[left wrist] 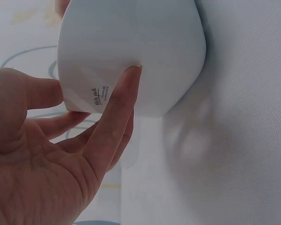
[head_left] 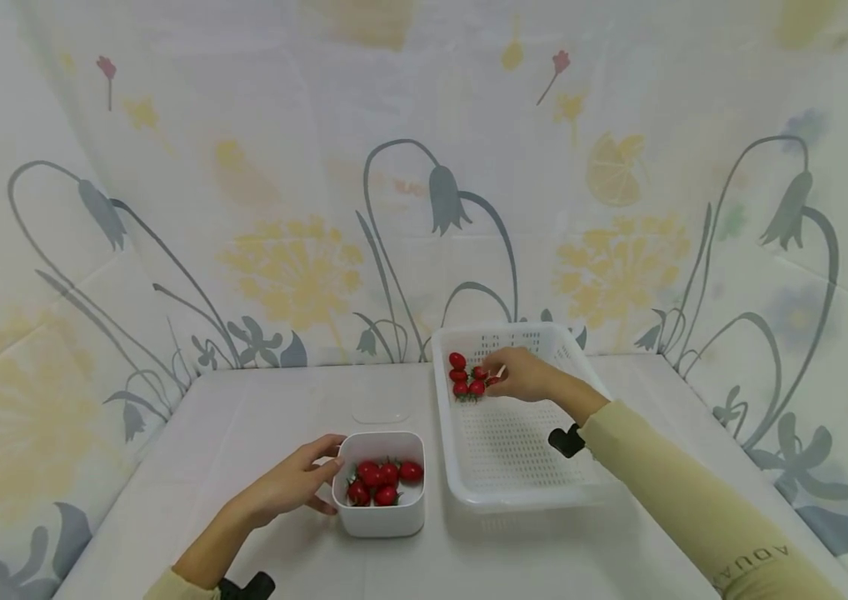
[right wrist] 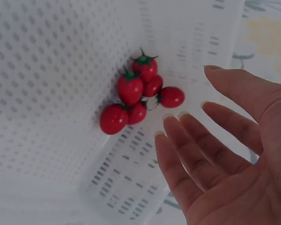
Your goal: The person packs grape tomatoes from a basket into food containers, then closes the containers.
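Observation:
Several red cherry tomatoes (head_left: pixel 476 387) with green stems lie grouped near the far left corner of a white perforated basket (head_left: pixel 445 450). Over this group is my right hand (head_left: pixel 521 373); the right wrist view shows its fingers spread, with nothing between them, and the fingertips close to the tomatoes (right wrist: pixel 130 89). To the left of the basket stands a white square box (head_left: pixel 382 522) with more cherry tomatoes (head_left: pixel 388 475) inside. My left hand (head_left: pixel 296 482) rests its extended fingers against the left side of this box, one fingertip lying on the wall (left wrist: pixel 164 56).
A white cloth (head_left: pixel 274 400) covers the table. Behind it hangs a flower-printed curtain (head_left: pixel 424 275), with the basket's far rim close to it. A faint rounded clear outline (head_left: pixel 381 414) lies behind the box.

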The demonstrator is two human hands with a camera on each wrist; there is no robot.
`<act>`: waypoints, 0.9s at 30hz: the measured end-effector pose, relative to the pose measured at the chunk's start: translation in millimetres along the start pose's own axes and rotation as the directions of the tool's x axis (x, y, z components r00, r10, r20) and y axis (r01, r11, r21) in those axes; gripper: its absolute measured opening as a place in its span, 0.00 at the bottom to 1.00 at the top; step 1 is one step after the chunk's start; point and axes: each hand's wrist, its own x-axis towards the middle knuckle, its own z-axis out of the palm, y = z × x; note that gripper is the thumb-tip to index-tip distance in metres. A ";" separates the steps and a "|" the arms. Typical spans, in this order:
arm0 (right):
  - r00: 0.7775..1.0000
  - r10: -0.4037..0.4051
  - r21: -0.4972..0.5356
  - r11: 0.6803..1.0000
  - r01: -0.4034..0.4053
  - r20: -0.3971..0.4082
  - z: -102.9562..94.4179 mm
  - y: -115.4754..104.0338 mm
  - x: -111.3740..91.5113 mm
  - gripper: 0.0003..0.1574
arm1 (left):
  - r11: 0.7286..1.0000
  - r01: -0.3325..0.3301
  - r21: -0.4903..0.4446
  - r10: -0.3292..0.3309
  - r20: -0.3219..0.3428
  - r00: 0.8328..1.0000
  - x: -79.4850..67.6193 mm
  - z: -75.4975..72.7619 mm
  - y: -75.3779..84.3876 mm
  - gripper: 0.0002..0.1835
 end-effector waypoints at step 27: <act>0.979 0.195 -0.008 0.981 -0.195 0.057 21.5 57.7 29.9 0.24 | 1.000 0.000 -0.010 0.000 -0.010 1.000 -0.7 0.3 0.8 0.23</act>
